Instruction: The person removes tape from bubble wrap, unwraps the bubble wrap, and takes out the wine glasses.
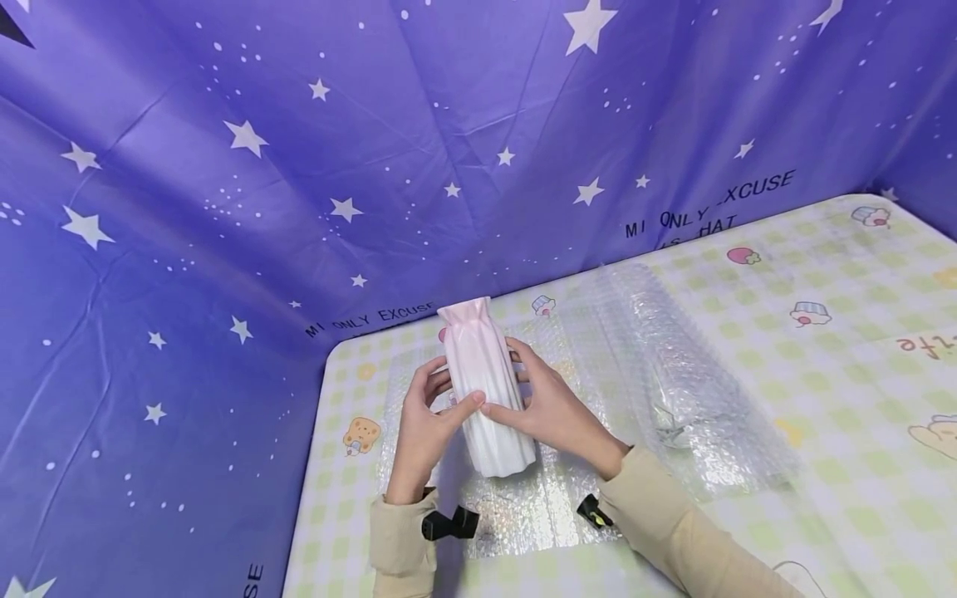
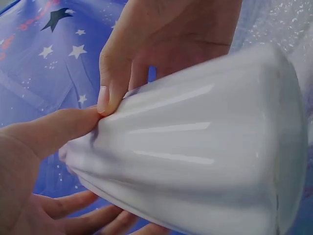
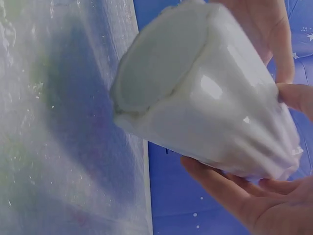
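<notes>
A pink-to-white fluted vase (image 1: 489, 415) is held up over the table, its ruffled pink neck tilted away and to the left. My left hand (image 1: 429, 419) grips its left side, thumb on the near face. On the right side my right hand (image 1: 549, 407) grips it too, and the two thumbs meet on the front. The vase's flat white base (image 3: 164, 61) shows in the right wrist view. In the left wrist view, fingers curve beneath the glossy white body (image 2: 195, 142). Below the vase, a sheet of bubble wrap (image 1: 523, 523) lies spread on the table.
More bubble wrap (image 1: 688, 399), bunched and layered, lies to the right. The table (image 1: 860, 515) has a green-checked cloth with cartoon prints. A purple curtain with white stars (image 1: 344, 208) hangs along the table's back and left edges.
</notes>
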Motion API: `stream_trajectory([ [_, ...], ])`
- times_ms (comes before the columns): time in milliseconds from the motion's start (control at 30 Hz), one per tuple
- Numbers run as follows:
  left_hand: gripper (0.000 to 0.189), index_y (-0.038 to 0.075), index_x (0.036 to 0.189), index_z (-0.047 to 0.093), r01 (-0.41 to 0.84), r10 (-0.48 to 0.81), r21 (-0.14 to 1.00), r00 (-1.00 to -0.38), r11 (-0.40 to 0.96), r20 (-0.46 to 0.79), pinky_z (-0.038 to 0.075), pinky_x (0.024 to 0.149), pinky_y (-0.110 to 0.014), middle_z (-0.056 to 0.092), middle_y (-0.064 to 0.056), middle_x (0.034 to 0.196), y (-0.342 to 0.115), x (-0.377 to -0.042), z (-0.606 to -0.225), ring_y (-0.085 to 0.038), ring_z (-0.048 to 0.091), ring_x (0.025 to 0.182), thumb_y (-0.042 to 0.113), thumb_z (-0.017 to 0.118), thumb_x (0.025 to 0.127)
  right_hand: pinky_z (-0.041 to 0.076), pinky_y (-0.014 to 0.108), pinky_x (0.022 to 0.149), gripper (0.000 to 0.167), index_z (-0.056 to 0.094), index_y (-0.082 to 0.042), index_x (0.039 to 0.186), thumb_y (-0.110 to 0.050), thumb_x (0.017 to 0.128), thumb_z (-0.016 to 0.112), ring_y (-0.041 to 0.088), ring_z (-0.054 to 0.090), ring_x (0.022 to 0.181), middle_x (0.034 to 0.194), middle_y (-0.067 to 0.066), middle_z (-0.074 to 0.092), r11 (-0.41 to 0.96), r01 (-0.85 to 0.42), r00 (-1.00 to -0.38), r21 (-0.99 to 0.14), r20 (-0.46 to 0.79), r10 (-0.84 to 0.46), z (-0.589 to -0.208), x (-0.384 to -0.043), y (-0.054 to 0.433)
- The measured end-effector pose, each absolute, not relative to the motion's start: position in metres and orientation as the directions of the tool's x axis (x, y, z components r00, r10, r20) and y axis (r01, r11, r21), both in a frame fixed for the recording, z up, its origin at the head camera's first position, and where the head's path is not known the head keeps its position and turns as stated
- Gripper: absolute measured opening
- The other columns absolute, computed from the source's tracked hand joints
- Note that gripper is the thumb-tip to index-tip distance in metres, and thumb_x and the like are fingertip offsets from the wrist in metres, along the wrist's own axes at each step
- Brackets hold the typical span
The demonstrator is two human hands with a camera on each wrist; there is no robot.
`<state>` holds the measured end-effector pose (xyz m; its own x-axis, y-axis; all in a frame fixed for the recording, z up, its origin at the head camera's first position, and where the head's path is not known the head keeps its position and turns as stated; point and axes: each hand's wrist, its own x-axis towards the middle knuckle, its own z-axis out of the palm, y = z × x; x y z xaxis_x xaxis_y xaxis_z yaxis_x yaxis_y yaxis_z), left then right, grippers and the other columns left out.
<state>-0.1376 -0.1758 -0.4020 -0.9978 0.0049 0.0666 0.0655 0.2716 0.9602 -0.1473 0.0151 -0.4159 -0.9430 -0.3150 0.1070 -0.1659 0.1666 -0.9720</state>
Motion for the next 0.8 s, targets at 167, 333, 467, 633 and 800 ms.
stream_trajectory([
  [167, 0.076, 0.012, 0.144, 0.046, 0.117, -0.003, 0.969, -0.993, 0.216, 0.121, 0.057, 0.089, -0.034, 0.06, -0.009, 0.132, -0.177, -0.138, -0.402, -0.024, 0.056, 0.122, 0.011, 0.084, 0.078, 0.057, 0.042, 0.09, 0.093, 0.024, -0.02, 0.156, -0.025, 0.083, 0.081, 0.036, 0.053, 0.127, 0.148, 0.016, 0.044, 0.117, -0.209, -0.935, -0.971, 0.164, -0.315, -0.418, -0.149, 0.015],
  [333, 0.084, 0.014, 0.147, 0.044, 0.165, 0.023, 0.966, -0.986, 0.201, 0.164, 0.056, 0.092, -0.035, 0.057, -0.005, 0.135, -0.178, -0.138, -0.401, -0.021, 0.053, 0.124, 0.008, 0.086, 0.074, 0.053, 0.049, 0.096, 0.097, 0.021, -0.022, 0.157, -0.018, 0.082, 0.082, 0.039, 0.05, 0.131, 0.154, 0.012, 0.036, 0.108, -0.258, -0.922, -0.96, 0.211, -0.325, -0.42, -0.15, 0.015],
  [467, 0.081, 0.017, 0.143, 0.049, 0.194, 0.043, 0.962, -0.981, 0.192, 0.189, 0.054, 0.095, -0.035, 0.057, -0.006, 0.132, -0.18, -0.138, -0.402, -0.021, 0.053, 0.124, 0.005, 0.087, 0.073, 0.05, 0.047, 0.102, 0.101, 0.019, -0.02, 0.158, -0.014, 0.08, 0.083, 0.035, 0.047, 0.133, 0.156, 0.009, 0.033, 0.152, -0.334, -0.901, -0.93, 0.267, -0.343, -0.423, -0.152, 0.015],
  [633, 0.08, 0.017, 0.14, 0.051, 0.224, 0.061, 0.961, -0.974, 0.161, 0.217, 0.053, 0.099, -0.035, 0.055, -0.007, 0.132, -0.18, -0.139, -0.405, -0.022, 0.052, 0.124, 0.001, 0.088, 0.07, 0.051, 0.042, 0.1, 0.101, 0.019, -0.018, 0.158, -0.015, 0.081, 0.084, 0.027, 0.051, 0.128, 0.151, 0.005, 0.038, 0.262, -0.45, -0.866, -0.854, 0.344, -0.364, -0.426, -0.154, 0.015],
  [800, 0.084, 0.016, 0.139, 0.049, 0.247, 0.05, 0.953, -0.969, 0.174, 0.242, 0.05, 0.102, -0.033, 0.053, -0.007, 0.133, -0.181, -0.141, -0.408, -0.024, 0.05, 0.125, 0.0, 0.09, 0.067, 0.05, 0.043, 0.102, 0.1, 0.016, -0.017, 0.158, -0.016, 0.082, 0.082, 0.028, 0.052, 0.128, 0.151, 0.006, 0.038, 0.323, -0.493, -0.85, -0.808, 0.369, -0.375, -0.429, -0.154, 0.013],
])
